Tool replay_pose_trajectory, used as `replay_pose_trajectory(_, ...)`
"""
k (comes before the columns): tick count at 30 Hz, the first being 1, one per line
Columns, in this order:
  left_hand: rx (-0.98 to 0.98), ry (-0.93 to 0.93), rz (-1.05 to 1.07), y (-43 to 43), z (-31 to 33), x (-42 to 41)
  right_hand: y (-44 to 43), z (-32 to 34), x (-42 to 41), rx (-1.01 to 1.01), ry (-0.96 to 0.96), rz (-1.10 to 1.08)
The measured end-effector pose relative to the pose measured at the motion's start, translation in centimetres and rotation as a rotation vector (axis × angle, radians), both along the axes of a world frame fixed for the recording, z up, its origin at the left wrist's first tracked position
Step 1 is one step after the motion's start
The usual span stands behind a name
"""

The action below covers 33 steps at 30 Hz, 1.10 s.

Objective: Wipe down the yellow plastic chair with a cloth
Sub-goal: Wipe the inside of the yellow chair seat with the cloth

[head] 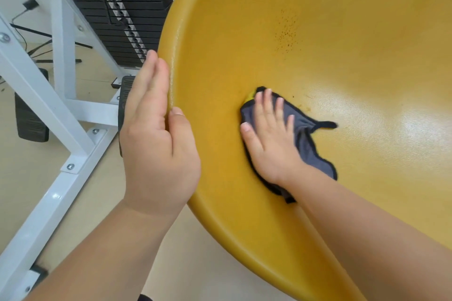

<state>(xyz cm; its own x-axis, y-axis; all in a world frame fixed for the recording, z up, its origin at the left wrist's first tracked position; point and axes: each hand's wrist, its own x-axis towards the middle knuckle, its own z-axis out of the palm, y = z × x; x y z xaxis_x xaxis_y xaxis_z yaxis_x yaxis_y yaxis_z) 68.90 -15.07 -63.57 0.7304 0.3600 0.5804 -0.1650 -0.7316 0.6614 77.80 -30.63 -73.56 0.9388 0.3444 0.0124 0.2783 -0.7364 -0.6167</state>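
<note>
The yellow plastic chair point(318, 44) fills the right and upper part of the view, its curved seat facing me. A cluster of small dark specks marks the seat above the middle. A grey cloth with a black hem point(310, 149) lies flat on the seat. My right hand point(269, 139) presses down on the cloth with straight, spread fingers. My left hand point(156, 134) holds the chair's left rim, fingers straight along the outer side and the thumb resting on the inner edge.
A white steel frame of a gym machine point(61, 95) stands at the left, with a black weight stack point(122, 12) behind it. A black pedal point(30, 117) and cables lie on the beige floor point(102, 203) beneath.
</note>
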Motion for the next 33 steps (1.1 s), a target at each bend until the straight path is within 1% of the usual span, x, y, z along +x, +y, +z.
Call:
replay_pose_trajectory(2, 0.031, -0.011, 0.004, 0.0, 0.0, 0.0, 1.7, 1.8, -3.1, 0.119, -0.069, 0.191)
replay_pose_trajectory(4, 0.064, -0.009, 0.001, 0.1, 0.0, 0.0, 1.8, 2.9, -6.0, 0.189, -0.101, 0.39)
replay_pose_trajectory(6, 0.079, -0.002, -0.005, 0.2, 0.0, -0.1, 0.5, 2.4, -7.2, 0.197, -0.097, 0.52)
replay_pose_trajectory(7, 0.084, 0.0, -0.005, 0.2, 0.0, -0.1, -0.5, 1.7, -6.8, 0.161, -0.12, 0.547)
replay_pose_trajectory(9, 0.091, 0.007, -0.005, 0.3, 0.0, -0.3, -2.6, -0.3, -4.6, 0.02, -0.186, 0.489)
replay_pose_trajectory(11, 0.094, 0.016, -0.008, 0.3, 0.1, -0.3, -4.3, -1.9, -1.4, -0.097, -0.187, 0.307)
replay_pose_trajectory(14, 0.093, 0.021, -0.002, 0.2, 0.0, -0.3, -4.8, -2.1, 2.2, -0.126, -0.054, 0.002)
replay_pose_trajectory(16, 0.088, 0.015, 0.005, 0.0, 0.0, -0.3, -2.7, -1.2, 2.6, -0.095, 0.023, -0.124)
replay_pose_trajectory(18, 0.094, 0.007, 0.017, 0.0, 0.0, -0.2, 0.5, 0.3, 1.2, 0.011, 0.04, -0.109)
replay_pose_trajectory(20, 0.109, 0.001, 0.024, 0.0, 0.0, -0.2, 2.9, 2.0, -1.5, 0.139, 0.0, 0.027)
replay_pose_trajectory(22, 0.122, 0.003, 0.027, 0.0, 0.0, -0.1, 3.2, 3.0, -4.3, 0.21, -0.035, 0.185)
replay_pose_trajectory(25, 0.133, 0.004, 0.022, 0.1, 0.0, -0.2, 0.6, 2.6, -7.2, 0.178, -0.048, 0.406)
replay_pose_trajectory(27, 0.143, 0.005, 0.016, 0.2, 0.0, -0.1, -2.1, 1.0, -7.1, 0.077, -0.065, 0.483)
replay_pose_trajectory(28, 0.146, 0.007, 0.013, 0.1, 0.0, -0.1, -3.4, 0.1, -6.4, 0.001, -0.088, 0.473)
replay_pose_trajectory(30, 0.146, 0.016, 0.019, 0.0, 0.0, -0.1, -5.7, -1.8, -4.0, -0.143, -0.116, 0.352)
replay_pose_trajectory(31, 0.148, 0.02, 0.027, 0.0, 0.0, -0.2, -6.5, -2.4, -2.6, -0.18, -0.109, 0.257)
replay_pose_trajectory(33, 0.161, 0.032, 0.042, 0.0, 0.2, -0.2, -6.9, -2.8, 0.2, -0.193, -0.057, 0.063)
